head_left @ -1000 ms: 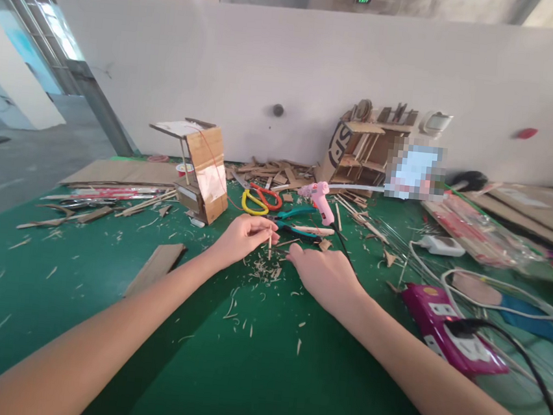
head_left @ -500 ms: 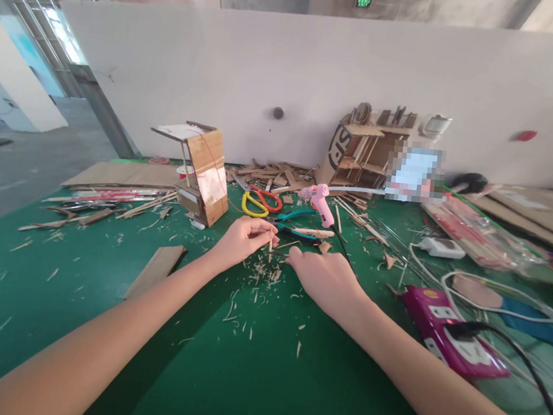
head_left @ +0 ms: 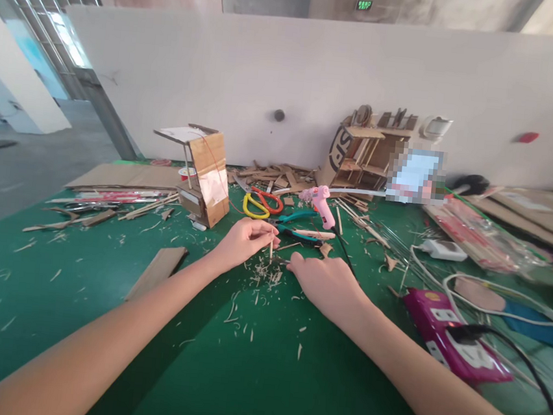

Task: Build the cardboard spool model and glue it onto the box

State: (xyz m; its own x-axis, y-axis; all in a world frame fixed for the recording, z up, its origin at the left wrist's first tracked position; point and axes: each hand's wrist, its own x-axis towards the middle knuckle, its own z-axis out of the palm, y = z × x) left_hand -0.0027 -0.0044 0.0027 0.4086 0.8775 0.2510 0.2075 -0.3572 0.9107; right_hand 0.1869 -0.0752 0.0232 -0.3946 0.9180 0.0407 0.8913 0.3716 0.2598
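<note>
Near the middle of the table, my left hand [head_left: 248,240] pinches a thin wooden stick [head_left: 271,249], its lower end pointing down at the table. My right hand [head_left: 324,280] is closed around a small tool, and only a thin dark blade [head_left: 281,261] shows past the fingers, its tip close to the stick. The tool's handle is hidden in the fist. Below both hands lies a heap of curled wood shavings [head_left: 266,274]. Just beyond them are teal-handled pliers [head_left: 299,217] and scissors [head_left: 263,203] with red and yellow handles.
A pink glue gun [head_left: 323,207] stands behind the pliers. At left is a cardboard model [head_left: 213,182], with a flat cardboard strip [head_left: 157,273] nearer me. A cardboard shelf [head_left: 343,155] stands against the wall. A magenta power strip [head_left: 454,335] with cables lies at right.
The blade in my right hand has dropped slightly lower along the stick. My left hand keeps its pinch on the stick. The whole view has shifted a little.
</note>
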